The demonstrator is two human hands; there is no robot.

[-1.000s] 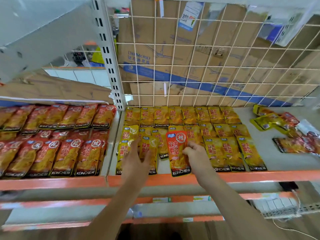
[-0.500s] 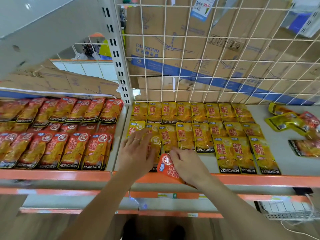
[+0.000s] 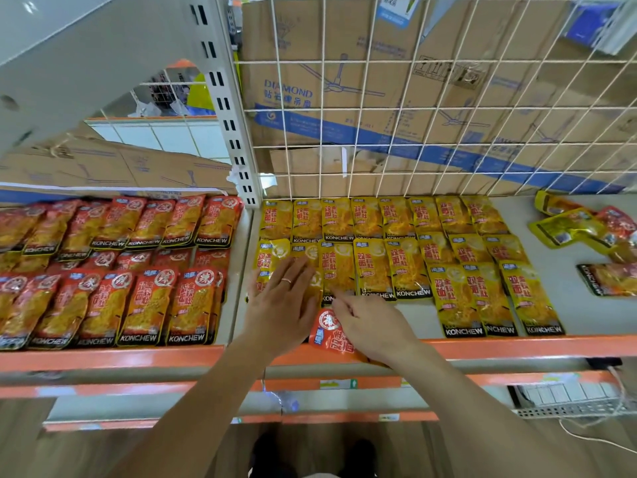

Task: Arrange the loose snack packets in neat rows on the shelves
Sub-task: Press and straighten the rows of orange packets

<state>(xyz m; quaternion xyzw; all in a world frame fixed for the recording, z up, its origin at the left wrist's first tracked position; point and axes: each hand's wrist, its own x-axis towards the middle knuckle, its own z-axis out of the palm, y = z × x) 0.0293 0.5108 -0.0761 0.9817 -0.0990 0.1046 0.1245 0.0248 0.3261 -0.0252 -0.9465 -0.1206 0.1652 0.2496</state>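
Since a second ago the red packet (image 3: 329,334) has come out of the yellow rows. It's now down at the front of the shelf (image 3: 565,315), partly hanging over the orange front edge (image 3: 517,346). Your right hand (image 3: 374,331) is on top of it, fingers curled down over it and gripping it, so only its top-left corner with the round logo shows.

Your left hand (image 3: 282,305) has barely budged. It's flat and spread out, palm down, pressing on the yellow packets (image 3: 406,267) at the left end of the middle and front rows. You can see the ring (image 3: 286,280) on one finger.

Those yellow ones sit in three rows, overlapping front to back. The front row is only filled in at the right side, and there's a gap just above your right hand. Well off to the right on the same shelf there's a messy pile of loose packets (image 3: 586,229), yellow and red mixed, lying at odd angles.

Over in the left bay the red rows (image 3: 138,270) are already lined up. Behind it all there's the wire grid (image 3: 413,115) with cardboard boxes (image 3: 344,63) stacked behind it.
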